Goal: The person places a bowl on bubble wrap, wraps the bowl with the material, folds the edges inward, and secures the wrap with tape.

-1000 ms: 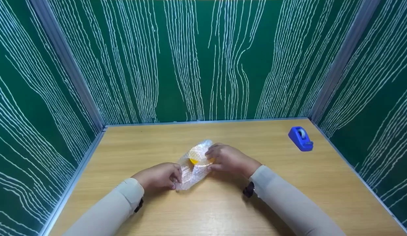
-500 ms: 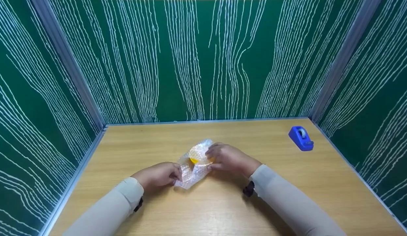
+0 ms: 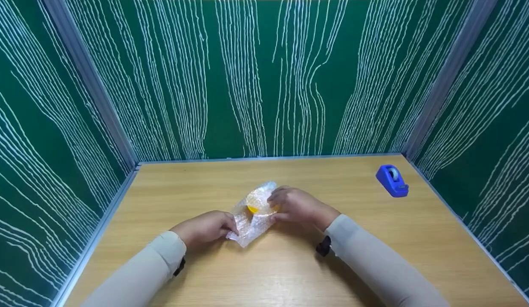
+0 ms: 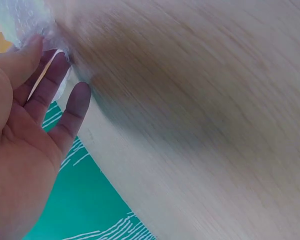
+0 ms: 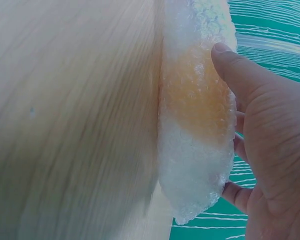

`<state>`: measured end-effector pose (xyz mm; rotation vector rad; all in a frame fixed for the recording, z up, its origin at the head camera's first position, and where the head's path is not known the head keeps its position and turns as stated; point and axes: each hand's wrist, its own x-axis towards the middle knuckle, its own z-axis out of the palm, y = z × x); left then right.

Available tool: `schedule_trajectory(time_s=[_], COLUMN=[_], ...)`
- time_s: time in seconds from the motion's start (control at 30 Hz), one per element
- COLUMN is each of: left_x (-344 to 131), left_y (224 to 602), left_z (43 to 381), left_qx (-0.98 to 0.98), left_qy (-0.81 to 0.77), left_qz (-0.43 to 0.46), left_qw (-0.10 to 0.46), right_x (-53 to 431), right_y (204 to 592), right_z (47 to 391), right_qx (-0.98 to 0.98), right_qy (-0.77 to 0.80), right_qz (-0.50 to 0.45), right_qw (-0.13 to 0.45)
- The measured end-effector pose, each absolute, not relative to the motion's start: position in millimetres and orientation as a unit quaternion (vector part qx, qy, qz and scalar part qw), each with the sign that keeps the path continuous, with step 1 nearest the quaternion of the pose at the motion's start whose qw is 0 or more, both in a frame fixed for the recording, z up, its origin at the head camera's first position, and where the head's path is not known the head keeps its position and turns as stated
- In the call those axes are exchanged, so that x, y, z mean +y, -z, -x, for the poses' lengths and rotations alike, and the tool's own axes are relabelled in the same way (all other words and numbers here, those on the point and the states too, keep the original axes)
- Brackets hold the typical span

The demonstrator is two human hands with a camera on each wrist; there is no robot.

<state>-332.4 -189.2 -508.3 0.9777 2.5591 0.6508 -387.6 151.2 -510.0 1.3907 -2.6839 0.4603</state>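
Note:
A sheet of clear bubble wrap lies on the wooden table, folded around a yellow object. A bit of that yellow object shows through a gap in the wrap; its kind stays hidden. My left hand pinches the near left edge of the plastic between thumb and fingers, the other fingers loosely spread in the left wrist view. On the other side, my right hand holds the bundle, thumb on the near face and fingers over the far one. In the right wrist view the yellow blurs through the bubble wrap.
A blue tape dispenser with a roll in it stands at the table's back right. Green panels with white wavy lines enclose the table at the back and both sides, joined by grey posts.
At the near left edge, the wrap's corner has shifted slightly as the left fingers moved on it. The right hand keeps its place on the bundle.

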Motion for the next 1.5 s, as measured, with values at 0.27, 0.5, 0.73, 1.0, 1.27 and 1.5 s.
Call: schedule_trajectory(time_s=[0.27, 0.5, 0.73, 1.0, 1.27, 1.5], left_x=[-186.6, -181.2, -167.1, -144.7, -123.1, -127.2], left_y=[503.4, 490.9, 475.2, 474.4, 482.2, 488.9], left_z=[329.9, 331.6, 340.1, 353.7, 372.5, 380.8], left_qx=[0.918, 0.918, 0.903, 0.898, 0.906, 0.895], left_qy=[-0.240, -0.281, -0.309, -0.314, -0.349, -0.373], left_qz=[-0.274, -0.255, -0.295, -0.306, -0.231, -0.238], left_qw=[0.153, 0.116, 0.054, 0.024, 0.060, 0.054], right_x=[150.1, 150.7, 150.9, 148.6, 151.4, 151.8], right_y=[508.7, 508.7, 508.2, 510.5, 510.1, 509.1], right_z=[387.7, 387.8, 387.4, 386.3, 387.0, 388.7], right_qx=[-0.884, -0.882, -0.883, -0.872, -0.880, -0.872], right_qy=[-0.147, -0.147, -0.146, -0.149, -0.157, -0.152], right_qz=[-0.442, -0.447, -0.444, -0.461, -0.445, -0.463], right_qw=[0.031, 0.039, 0.038, 0.067, 0.044, 0.052])
